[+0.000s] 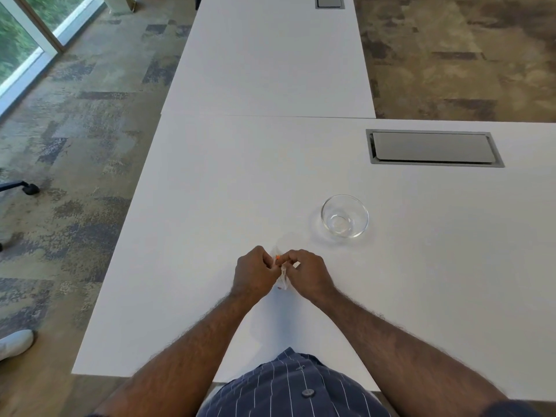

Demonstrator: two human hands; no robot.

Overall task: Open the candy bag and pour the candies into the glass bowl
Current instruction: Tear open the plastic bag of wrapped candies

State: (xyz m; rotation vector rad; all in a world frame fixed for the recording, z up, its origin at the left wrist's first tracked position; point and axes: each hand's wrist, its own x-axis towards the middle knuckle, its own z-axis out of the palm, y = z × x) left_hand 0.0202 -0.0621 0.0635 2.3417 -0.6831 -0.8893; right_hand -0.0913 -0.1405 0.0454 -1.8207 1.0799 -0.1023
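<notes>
Bag [282, 276] upright between 2 hands

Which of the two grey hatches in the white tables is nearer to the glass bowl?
The large grey hatch just beyond the glass bowl, on the same table. The other hatch sits cut off at the top edge, on the far table.

So the candy bag [282, 273] sits pinched between the fingers of the left hand [255, 273] and right hand [308, 273], over the table [210, 206]. Glass bowl [344, 216] stands on the table beyond the right fingers, a bit rightward. Cable hatch [433, 148] is farther back still.
</notes>
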